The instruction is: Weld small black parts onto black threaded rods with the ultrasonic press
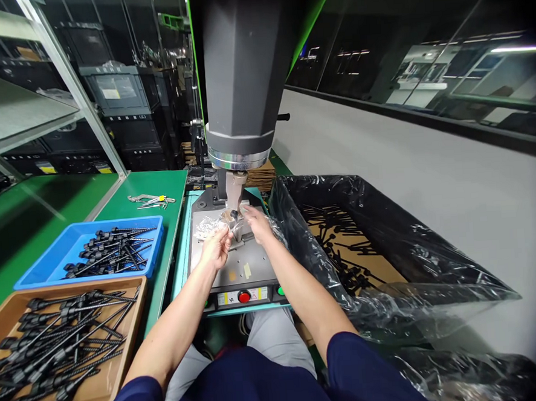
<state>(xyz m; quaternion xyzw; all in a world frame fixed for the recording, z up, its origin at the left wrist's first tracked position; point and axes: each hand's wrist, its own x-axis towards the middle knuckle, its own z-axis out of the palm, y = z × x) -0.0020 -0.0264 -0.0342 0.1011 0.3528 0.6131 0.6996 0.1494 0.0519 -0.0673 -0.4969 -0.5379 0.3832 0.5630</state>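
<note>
Taking the small black piece (234, 214) on the press plate (225, 277) as the clock's centre, the left hand (217, 246) is closing in at 7 o'clock, fingers curling and fingertips nearly meeting; whether they are gripping anything, I cannot tell. The right hand (256, 223) is reaching in at 4 o'clock, partly open, fingers extending beside the piece; its hold is not showing clearly. Crumpled clear wrap (205, 228) is lying at 9 o'clock. The press head (238, 75) is hanging at 12. On the green surface (157, 178), a blue tray (66, 252) at 9 and a brown tray (109, 381) at 8 are holding black parts (110, 252).
</note>
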